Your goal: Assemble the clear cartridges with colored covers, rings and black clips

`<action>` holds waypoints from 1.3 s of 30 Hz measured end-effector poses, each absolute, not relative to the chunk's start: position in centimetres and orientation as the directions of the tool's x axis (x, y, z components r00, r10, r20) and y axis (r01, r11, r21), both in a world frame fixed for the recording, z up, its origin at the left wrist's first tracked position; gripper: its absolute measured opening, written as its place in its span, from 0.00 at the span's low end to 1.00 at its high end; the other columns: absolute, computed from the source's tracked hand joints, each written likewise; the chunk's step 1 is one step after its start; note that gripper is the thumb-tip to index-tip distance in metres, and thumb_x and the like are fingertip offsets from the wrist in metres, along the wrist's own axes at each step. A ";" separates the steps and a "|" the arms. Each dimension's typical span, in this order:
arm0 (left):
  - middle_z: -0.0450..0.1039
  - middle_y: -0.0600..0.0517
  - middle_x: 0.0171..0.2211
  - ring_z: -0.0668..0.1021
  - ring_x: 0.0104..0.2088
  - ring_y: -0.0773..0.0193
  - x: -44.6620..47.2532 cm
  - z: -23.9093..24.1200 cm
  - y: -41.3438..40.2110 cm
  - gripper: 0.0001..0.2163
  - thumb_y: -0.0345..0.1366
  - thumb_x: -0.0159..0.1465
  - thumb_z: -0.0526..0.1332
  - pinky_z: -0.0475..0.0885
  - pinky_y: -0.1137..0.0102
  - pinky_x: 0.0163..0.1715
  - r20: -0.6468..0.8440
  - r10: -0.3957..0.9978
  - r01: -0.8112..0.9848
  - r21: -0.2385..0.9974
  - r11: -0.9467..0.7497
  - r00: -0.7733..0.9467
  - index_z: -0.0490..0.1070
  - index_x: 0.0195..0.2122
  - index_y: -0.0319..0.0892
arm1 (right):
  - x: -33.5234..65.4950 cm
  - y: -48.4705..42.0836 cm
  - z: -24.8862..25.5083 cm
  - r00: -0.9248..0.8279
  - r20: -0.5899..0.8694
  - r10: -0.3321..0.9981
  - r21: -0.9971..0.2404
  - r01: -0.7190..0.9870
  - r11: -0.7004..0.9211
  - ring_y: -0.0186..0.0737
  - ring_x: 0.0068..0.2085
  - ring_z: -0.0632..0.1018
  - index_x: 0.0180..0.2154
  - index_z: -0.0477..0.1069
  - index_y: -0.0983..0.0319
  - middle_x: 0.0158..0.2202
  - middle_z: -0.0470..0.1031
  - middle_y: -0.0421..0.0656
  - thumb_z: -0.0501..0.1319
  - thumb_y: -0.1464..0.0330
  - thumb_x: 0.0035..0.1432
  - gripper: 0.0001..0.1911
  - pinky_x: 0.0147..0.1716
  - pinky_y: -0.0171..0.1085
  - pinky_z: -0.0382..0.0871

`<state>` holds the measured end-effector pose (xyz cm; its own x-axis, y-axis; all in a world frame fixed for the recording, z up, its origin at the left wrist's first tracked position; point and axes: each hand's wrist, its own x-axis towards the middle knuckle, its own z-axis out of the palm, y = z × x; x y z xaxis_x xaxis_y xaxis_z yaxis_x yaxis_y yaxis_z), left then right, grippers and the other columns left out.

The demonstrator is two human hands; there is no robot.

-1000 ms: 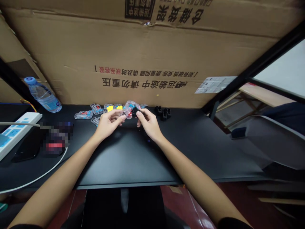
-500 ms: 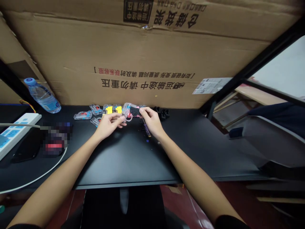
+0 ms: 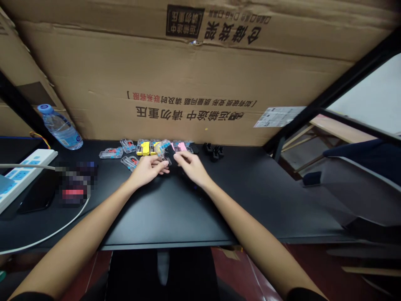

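Observation:
My left hand (image 3: pixel 147 169) and my right hand (image 3: pixel 190 166) meet low over the black desk (image 3: pixel 175 209), fingers pinched on a small clear plastic part with a black piece (image 3: pixel 168 154) between them. Just behind the hands lies a row of small clear plastic pieces with yellow (image 3: pixel 144 147), pink (image 3: pixel 181 146), blue and red inserts (image 3: pixel 111 152). A few small black parts (image 3: pixel 213 151) lie to the right of the row.
A big cardboard box (image 3: pixel 194 79) stands upright along the back of the desk. A water bottle (image 3: pixel 59 127) lies at the back left, with a white power strip (image 3: pixel 21 173), a white cable (image 3: pixel 46 234) and a dark phone (image 3: pixel 36 194) nearby. A grey chair (image 3: pixel 360 184) is at right.
Both hands have come down from above the desk to nearly its surface, still holding the small clear and black part together. The pink piece now lies in the row.

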<state>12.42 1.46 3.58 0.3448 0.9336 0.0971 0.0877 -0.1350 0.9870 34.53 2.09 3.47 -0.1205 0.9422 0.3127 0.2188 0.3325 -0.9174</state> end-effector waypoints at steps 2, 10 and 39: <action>0.86 0.41 0.33 0.90 0.34 0.50 12.5 3.2 1.5 0.24 0.59 0.62 0.74 0.87 0.60 0.36 0.073 0.932 0.085 0.990 -0.110 0.356 0.73 0.34 0.41 | 34.2 1.9 3.0 -0.207 0.282 0.937 -0.914 0.239 0.328 0.43 0.38 0.79 0.40 0.81 0.60 0.37 0.81 0.44 0.68 0.42 0.63 0.27 0.38 0.41 0.79; 0.85 0.44 0.32 0.88 0.29 0.55 12.4 3.1 1.9 0.24 0.59 0.64 0.72 0.85 0.64 0.32 0.123 0.933 0.087 0.983 -0.161 0.339 0.75 0.40 0.40 | 34.0 2.2 2.6 -0.245 0.236 0.940 -0.949 0.149 0.277 0.43 0.36 0.83 0.50 0.83 0.60 0.41 0.84 0.46 0.70 0.45 0.62 0.28 0.38 0.44 0.83; 0.86 0.48 0.34 0.86 0.37 0.54 10.6 6.3 0.9 0.14 0.40 0.74 0.57 0.73 0.66 0.37 0.167 0.891 0.826 0.334 -0.454 0.422 0.84 0.45 0.45 | 41.0 6.9 0.7 -0.138 0.621 0.772 -0.324 0.851 0.412 0.56 0.56 0.82 0.61 0.79 0.58 0.56 0.80 0.54 0.53 0.72 0.71 0.24 0.59 0.54 0.79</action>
<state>10.59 0.93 6.33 0.4224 0.8909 0.1672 0.8257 -0.4542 0.3344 40.98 6.93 0.72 -0.1377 0.7718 0.6208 0.8514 0.4124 -0.3239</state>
